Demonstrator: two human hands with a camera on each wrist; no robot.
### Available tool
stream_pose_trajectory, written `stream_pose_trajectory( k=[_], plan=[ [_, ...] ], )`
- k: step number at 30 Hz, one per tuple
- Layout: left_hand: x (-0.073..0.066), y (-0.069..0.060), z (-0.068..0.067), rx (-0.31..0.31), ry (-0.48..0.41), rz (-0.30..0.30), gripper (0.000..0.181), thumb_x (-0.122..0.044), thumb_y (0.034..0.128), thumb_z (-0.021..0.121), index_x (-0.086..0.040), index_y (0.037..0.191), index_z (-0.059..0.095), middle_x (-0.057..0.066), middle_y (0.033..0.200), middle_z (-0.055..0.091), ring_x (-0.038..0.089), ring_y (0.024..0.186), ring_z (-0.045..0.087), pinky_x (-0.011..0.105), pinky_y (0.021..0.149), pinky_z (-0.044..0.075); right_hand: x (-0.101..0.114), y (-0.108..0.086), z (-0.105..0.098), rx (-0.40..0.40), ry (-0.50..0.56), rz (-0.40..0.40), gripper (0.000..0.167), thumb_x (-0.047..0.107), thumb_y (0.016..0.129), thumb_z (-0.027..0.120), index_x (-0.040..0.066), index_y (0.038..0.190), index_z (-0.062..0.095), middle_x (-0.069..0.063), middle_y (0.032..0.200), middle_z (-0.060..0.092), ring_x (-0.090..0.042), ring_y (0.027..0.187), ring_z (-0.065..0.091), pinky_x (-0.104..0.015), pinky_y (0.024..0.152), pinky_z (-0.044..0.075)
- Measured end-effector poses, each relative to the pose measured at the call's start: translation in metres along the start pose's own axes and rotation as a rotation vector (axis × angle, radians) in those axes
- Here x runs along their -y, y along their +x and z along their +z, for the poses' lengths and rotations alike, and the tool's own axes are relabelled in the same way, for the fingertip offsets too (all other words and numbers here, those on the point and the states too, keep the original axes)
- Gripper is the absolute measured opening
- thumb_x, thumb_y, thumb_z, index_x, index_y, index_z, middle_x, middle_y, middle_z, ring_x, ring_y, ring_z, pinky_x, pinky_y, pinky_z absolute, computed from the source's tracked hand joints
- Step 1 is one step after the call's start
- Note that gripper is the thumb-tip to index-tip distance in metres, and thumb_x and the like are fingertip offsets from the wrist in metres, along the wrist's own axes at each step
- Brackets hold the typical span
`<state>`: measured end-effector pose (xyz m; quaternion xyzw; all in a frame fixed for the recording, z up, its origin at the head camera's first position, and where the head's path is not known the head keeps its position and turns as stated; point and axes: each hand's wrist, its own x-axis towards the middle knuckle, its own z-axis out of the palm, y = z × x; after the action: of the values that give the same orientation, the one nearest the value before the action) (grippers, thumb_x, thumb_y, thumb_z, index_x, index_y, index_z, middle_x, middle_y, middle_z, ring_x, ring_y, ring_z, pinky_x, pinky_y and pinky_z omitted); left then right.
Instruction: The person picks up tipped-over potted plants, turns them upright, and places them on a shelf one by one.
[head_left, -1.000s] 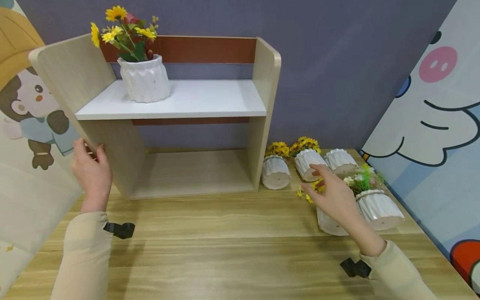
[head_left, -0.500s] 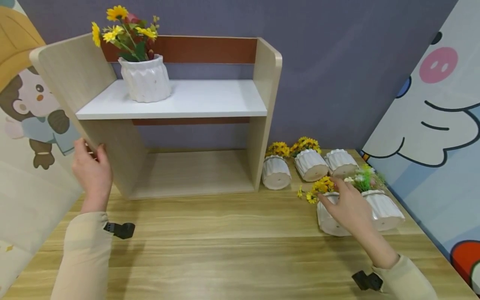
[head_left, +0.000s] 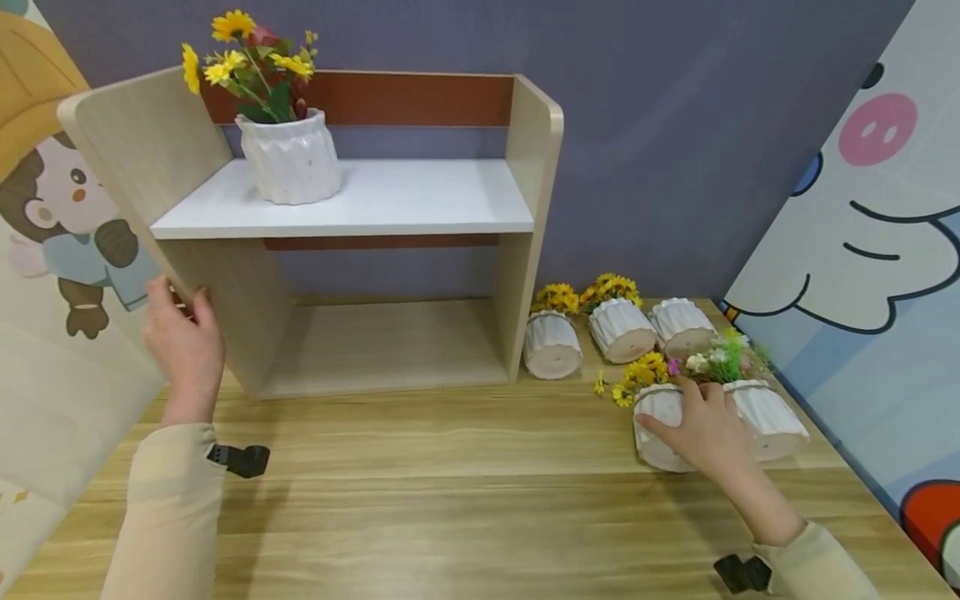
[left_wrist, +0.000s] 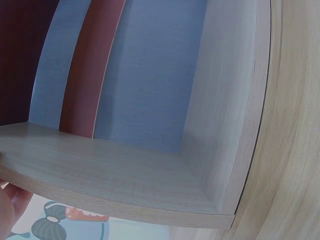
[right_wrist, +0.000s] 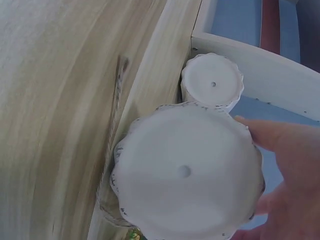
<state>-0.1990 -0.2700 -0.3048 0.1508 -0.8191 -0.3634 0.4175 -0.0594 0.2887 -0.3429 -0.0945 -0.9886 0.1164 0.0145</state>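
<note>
My left hand (head_left: 186, 342) grips the front edge of the left side panel of a small wooden bookshelf (head_left: 333, 346); the left wrist view has a bit of that hand (left_wrist: 12, 205) at the panel edge. At the right, my right hand (head_left: 705, 425) holds a white ribbed flowerpot (head_left: 658, 442) with yellow flowers, thumb on its near side and fingers over its top. That pot lies on its side. From the right wrist, the flowerpot's round base (right_wrist: 185, 145) fills the view, with my right hand (right_wrist: 295, 170) against its side.
An upright white flowerpot (head_left: 291, 162) with yellow flowers stands on the bookshelf's upper board (head_left: 420, 196). Several other white pots lie on the wooden desk (head_left: 420, 492): one flowerpot (head_left: 552, 350) beside the shelf, another flowerpot (head_left: 765, 425) against the held one's right.
My right hand has moved right and down from above the pots onto the front flowerpot, its fingers now round it. My left hand and the bookshelf have stayed in place.
</note>
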Motion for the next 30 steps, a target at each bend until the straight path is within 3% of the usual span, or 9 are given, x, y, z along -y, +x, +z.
stream_pose_trajectory(
  k=[4, 7, 11, 14, 21, 25, 30],
  plan=[
    [0.002, 0.0, 0.0, -0.006, -0.001, -0.001, 0.04, -0.036, 0.0925, 0.042, -0.011, 0.123, 0.046, 0.016, 0.109, 0.058, 0.027, 0.092, 0.057, 0.027, 0.073, 0.041, -0.002, 0.001, 0.002, 0.073, 0.023, 0.029, 0.108, 0.073, 0.075, 0.046, -0.011, 0.136, 0.021, -0.046, 0.124, 0.027, -0.06, 0.104, 0.035, -0.064, 0.068, 0.038],
    [0.003, 0.001, 0.0, -0.002, 0.002, 0.001, 0.041, -0.037, 0.0924, 0.042, -0.012, 0.124, 0.045, 0.015, 0.11, 0.057, 0.027, 0.094, 0.057, 0.03, 0.075, 0.043, -0.004, 0.002, 0.004, 0.127, 0.049, 0.036, 0.108, 0.073, 0.077, 0.043, -0.011, 0.139, 0.014, -0.049, 0.127, 0.022, -0.063, 0.104, 0.035, -0.063, 0.067, 0.04],
    [0.002, 0.0, 0.0, -0.005, 0.001, 0.014, 0.041, -0.037, 0.0925, 0.042, -0.011, 0.123, 0.046, 0.016, 0.11, 0.057, 0.028, 0.094, 0.058, 0.033, 0.076, 0.044, -0.009, 0.004, 0.006, 0.179, 0.089, 0.034, 0.107, 0.071, 0.079, 0.042, -0.008, 0.141, 0.006, -0.048, 0.127, 0.026, -0.061, 0.1, 0.043, -0.057, 0.063, 0.043],
    [0.001, 0.0, 0.0, -0.014, -0.002, 0.02, 0.04, -0.036, 0.0925, 0.043, -0.01, 0.123, 0.046, 0.016, 0.108, 0.057, 0.028, 0.093, 0.058, 0.028, 0.074, 0.042, -0.013, 0.006, 0.007, 0.165, 0.123, 0.029, 0.106, 0.069, 0.078, 0.046, -0.008, 0.14, 0.009, -0.045, 0.123, 0.036, -0.057, 0.097, 0.047, -0.055, 0.066, 0.044],
    [0.0, -0.001, 0.001, -0.016, -0.003, 0.015, 0.04, -0.036, 0.0926, 0.043, -0.011, 0.123, 0.046, 0.016, 0.107, 0.057, 0.027, 0.091, 0.058, 0.023, 0.071, 0.04, -0.018, 0.003, 0.007, 0.101, 0.233, 0.032, 0.099, 0.063, 0.076, 0.056, -0.006, 0.137, 0.019, -0.043, 0.126, 0.035, -0.057, 0.105, 0.041, -0.057, 0.074, 0.042],
    [-0.001, -0.001, 0.0, -0.015, -0.012, 0.014, 0.04, -0.036, 0.0924, 0.043, -0.01, 0.123, 0.046, 0.015, 0.108, 0.057, 0.026, 0.091, 0.057, 0.023, 0.071, 0.04, -0.02, 0.0, 0.005, 0.092, 0.241, 0.038, 0.097, 0.063, 0.076, 0.056, -0.004, 0.138, 0.02, -0.042, 0.123, 0.039, -0.054, 0.099, 0.047, -0.051, 0.067, 0.045],
    [-0.001, 0.0, 0.0, -0.008, -0.01, 0.013, 0.04, -0.036, 0.0925, 0.043, -0.01, 0.123, 0.046, 0.016, 0.108, 0.058, 0.027, 0.092, 0.057, 0.023, 0.072, 0.04, -0.022, -0.003, 0.006, 0.053, 0.225, 0.037, 0.096, 0.063, 0.076, 0.058, -0.003, 0.137, 0.023, -0.04, 0.116, 0.047, -0.035, 0.073, 0.058, -0.034, 0.052, 0.042]
  ],
)
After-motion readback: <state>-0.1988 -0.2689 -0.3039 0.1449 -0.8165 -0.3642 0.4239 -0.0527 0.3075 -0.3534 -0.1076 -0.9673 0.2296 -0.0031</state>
